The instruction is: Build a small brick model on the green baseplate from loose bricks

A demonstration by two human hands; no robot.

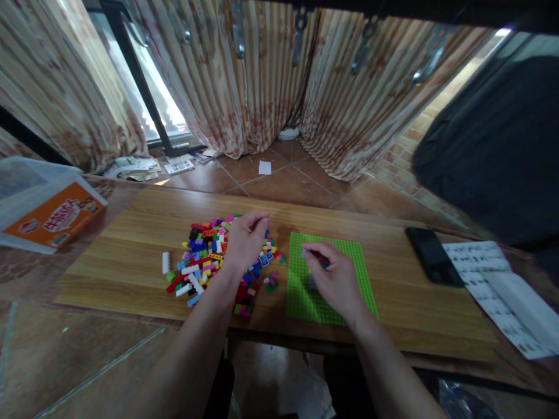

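- Bricks (205, 267): heaped, 9 o'clock of plate (299, 297).
- Left hand (245, 241): above heap, narrow; can't tell if holding.
- Right hand (337, 276): over plate, pinching purple brick (303, 254).

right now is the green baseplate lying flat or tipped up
Flat: the green baseplate lies level on the wooden tabletop, with no visible edge raised; the right hand hides part of it.

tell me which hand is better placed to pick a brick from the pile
Probably the left hand: it is over the brick pile, while the right hand is over the green baseplate, seemingly pinching a purple piece.
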